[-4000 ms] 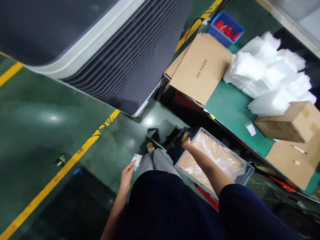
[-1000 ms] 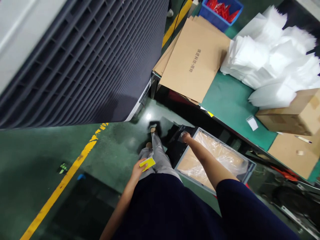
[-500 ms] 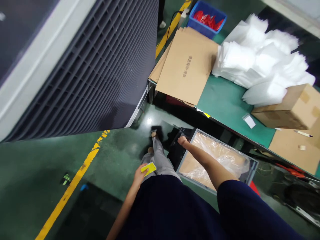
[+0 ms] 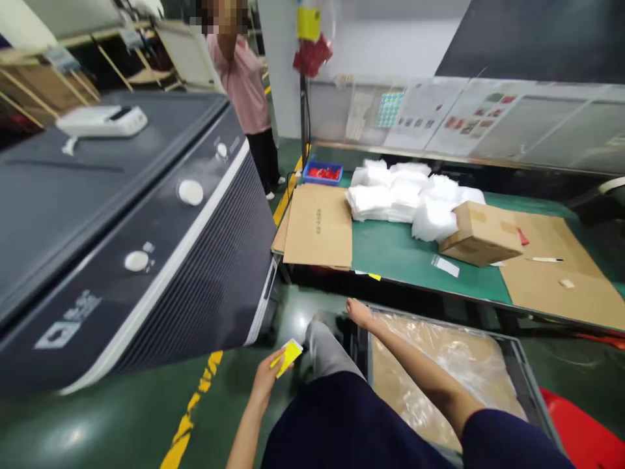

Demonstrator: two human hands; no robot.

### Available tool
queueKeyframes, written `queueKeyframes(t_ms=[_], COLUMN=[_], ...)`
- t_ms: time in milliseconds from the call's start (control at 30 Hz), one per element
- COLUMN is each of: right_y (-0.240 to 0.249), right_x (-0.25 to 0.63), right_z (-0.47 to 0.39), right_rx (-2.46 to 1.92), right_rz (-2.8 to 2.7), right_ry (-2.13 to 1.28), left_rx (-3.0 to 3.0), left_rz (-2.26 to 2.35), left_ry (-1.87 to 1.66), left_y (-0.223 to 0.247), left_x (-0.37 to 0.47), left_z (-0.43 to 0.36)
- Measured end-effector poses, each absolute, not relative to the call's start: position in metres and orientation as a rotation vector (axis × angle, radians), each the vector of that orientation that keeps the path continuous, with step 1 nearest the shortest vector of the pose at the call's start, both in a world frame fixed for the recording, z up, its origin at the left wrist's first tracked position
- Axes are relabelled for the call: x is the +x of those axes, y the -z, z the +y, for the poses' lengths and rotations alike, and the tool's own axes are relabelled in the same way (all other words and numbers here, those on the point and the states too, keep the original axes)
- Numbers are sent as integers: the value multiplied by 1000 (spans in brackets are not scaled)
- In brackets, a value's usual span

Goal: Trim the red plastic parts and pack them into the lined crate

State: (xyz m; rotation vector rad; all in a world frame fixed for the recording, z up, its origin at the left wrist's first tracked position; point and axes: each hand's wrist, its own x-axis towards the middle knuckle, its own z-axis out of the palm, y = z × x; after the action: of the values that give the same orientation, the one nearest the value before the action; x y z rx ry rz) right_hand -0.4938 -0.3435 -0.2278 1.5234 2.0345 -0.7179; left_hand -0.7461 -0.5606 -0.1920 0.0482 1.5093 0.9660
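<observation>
My left hand pinches a bright yellow card with a white edge, in front of my body and over the floor. My right hand is curled closed by the left corner of a grey-rimmed crate. Whatever those fingers hold, if anything, I cannot make out. Brown cardboard under crinkled clear plastic film shows inside the crate, beneath my right forearm. A black part at the crate's left end is mostly hidden by my leg and hand.
A large dark air cooler stands left. On the green table are flat cardboard, white foam sheets, a box and a blue bin. A person stands behind. A red object is at lower right.
The view has tilted up, bringing the cooler's top, the wall and a person into sight. My left hand still holds the yellow card; my right hand appears higher against the crate's corner.
</observation>
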Motion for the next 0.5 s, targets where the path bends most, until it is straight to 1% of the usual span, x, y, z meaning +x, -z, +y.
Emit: queueKeyframes(t_ms=[133,300,400,500], right_y=[210,198,200,212], right_x=[-493,-494,-516,-564], right_z=[-252,-88,20,122], right_rx=[1771,1933,1940,1942], right_rz=[2100,2204,2266,2341], right_ry=[784,862,985,1116], left_rx=[213,314,296,332], left_rz=[1492,1466,1415,1413], left_ry=[-1004,-1061,-1027,-955], left_y=[191,209,221,229], left_x=[-772,-773,-758,-745], left_z=[-475,-334,-253,-199])
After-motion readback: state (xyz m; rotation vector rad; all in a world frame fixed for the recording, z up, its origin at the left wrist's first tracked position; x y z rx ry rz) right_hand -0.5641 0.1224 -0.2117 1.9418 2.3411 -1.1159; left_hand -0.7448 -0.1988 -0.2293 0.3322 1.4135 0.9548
